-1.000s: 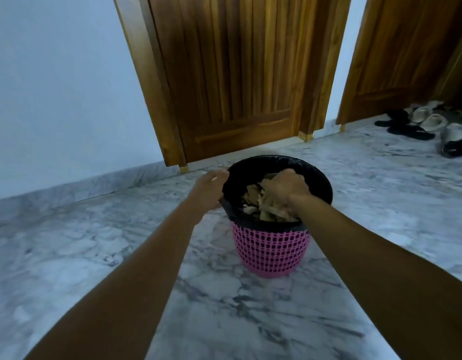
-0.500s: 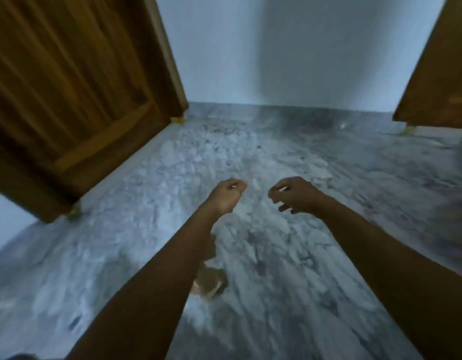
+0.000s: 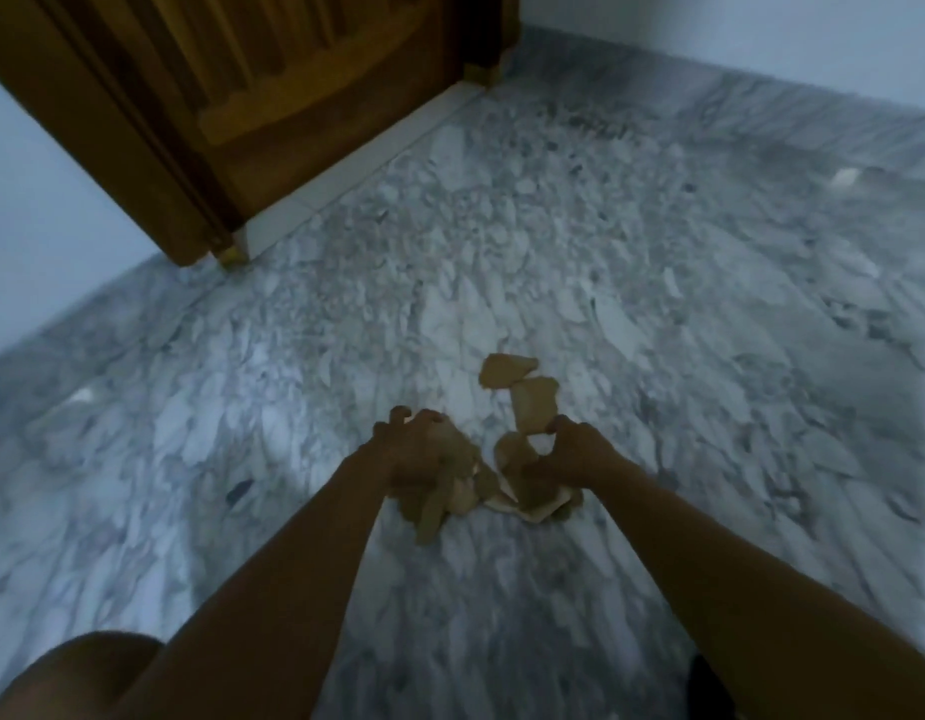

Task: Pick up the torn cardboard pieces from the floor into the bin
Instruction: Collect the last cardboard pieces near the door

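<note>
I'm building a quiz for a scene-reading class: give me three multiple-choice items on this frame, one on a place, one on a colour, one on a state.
1. Where do the torn cardboard pieces lie?
A. on the marble floor
B. in a bin
C. on a shelf

2. What colour is the door?
A. white
B. brown wood
C. green

3. What are the hands doing?
A. resting on the door
B. raised well clear of the floor
C. down on the pile of pieces

Key: 1 A, the pieces lie spread on the grey-veined floor and no bin is in view. 2 B, its panels are warm brown timber. 3 C, the left hand and right hand are both down among the pieces, fingers curled, though blur hides how firm the hold is.
</note>
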A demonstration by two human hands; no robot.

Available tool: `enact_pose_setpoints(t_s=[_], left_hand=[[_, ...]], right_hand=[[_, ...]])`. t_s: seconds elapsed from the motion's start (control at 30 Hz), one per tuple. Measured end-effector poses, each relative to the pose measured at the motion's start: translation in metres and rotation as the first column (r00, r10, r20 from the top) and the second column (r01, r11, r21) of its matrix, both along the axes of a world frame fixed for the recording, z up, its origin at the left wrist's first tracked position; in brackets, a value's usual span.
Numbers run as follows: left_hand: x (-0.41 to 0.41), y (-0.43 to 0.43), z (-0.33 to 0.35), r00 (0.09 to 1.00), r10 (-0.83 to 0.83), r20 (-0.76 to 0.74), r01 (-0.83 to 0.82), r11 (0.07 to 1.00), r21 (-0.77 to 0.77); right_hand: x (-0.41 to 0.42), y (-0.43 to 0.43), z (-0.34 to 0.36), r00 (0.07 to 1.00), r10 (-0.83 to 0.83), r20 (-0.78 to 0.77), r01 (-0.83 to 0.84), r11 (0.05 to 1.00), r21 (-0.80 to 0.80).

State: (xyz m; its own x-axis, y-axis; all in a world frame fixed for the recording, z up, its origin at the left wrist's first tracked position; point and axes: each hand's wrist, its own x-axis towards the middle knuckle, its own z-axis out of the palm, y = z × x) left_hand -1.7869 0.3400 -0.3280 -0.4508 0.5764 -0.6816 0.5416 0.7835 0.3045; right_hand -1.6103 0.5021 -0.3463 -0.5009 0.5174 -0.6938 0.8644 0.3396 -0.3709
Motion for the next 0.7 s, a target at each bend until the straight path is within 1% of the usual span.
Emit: enact_pose_setpoints(t_s=[0.03,0.07,0.1,0.13,0.2,0.23,0.27,0.3,0.33,0.37,0.47,0.57,0.63,0.7], left_hand=[[0.001,-0.005,-0.015,0.998,0.051,0.023,-0.050,0.997,-0.051],[0.002,-0.012,-0.027,0.991,0.127,0.034,-0.125,0.990,-0.061],[0.004,-0.017,-0.038,0.980,0.197,0.031,-0.195,0.979,-0.058],[0.006,-0.021,-0.050,0.975,0.221,0.017,-0.220,0.974,-0.046],[0.012,-0.025,-0.072,0.979,0.197,-0.042,-0.199,0.979,-0.038],[0.017,-0.024,-0.076,0.976,0.201,-0.077,-0.204,0.979,-0.026],[0.021,-0.025,-0.081,0.969,0.218,-0.115,-0.220,0.976,-0.004],[0.025,-0.025,-0.084,0.961,0.242,-0.136,-0.240,0.970,0.029],[0.028,-0.025,-0.085,0.951,0.275,-0.144,-0.266,0.961,0.078],[0.028,-0.025,-0.089,0.942,0.310,-0.125,-0.296,0.948,0.115],[0.025,-0.027,-0.093,0.938,0.340,-0.063,-0.328,0.934,0.144],[0.025,-0.030,-0.089,0.922,0.387,-0.009,-0.379,0.907,0.183],[0.025,-0.034,-0.083,0.901,0.429,0.064,-0.433,0.879,0.199],[0.024,-0.041,-0.079,0.892,0.433,0.134,-0.452,0.866,0.212]], right_hand=[[-0.002,-0.005,-0.013,0.998,-0.068,0.013,0.068,0.998,0.011],[-0.005,-0.013,-0.026,0.991,-0.131,0.024,0.130,0.991,0.036],[-0.007,-0.020,-0.037,0.986,-0.162,0.032,0.159,0.984,0.082],[-0.007,-0.029,-0.042,0.986,-0.158,0.043,0.151,0.979,0.139],[-0.005,-0.041,-0.056,0.989,-0.139,0.047,0.120,0.953,0.278],[-0.003,-0.042,-0.061,0.988,-0.147,0.039,0.127,0.939,0.320],[-0.003,-0.039,-0.064,0.984,-0.174,0.033,0.156,0.940,0.304],[-0.002,-0.034,-0.069,0.978,-0.207,0.025,0.194,0.948,0.251],[-0.002,-0.026,-0.074,0.977,-0.213,0.032,0.204,0.961,0.186],[-0.001,-0.016,-0.077,0.982,-0.182,0.045,0.175,0.976,0.127],[-0.001,0.007,-0.078,0.992,0.034,0.124,-0.030,0.999,-0.034],[-0.003,0.027,-0.062,0.965,0.206,0.165,-0.164,0.959,-0.233],[-0.009,0.042,-0.038,0.938,0.292,0.185,-0.229,0.926,-0.300],[-0.018,0.053,-0.015,0.933,0.330,0.140,-0.273,0.908,-0.319]])
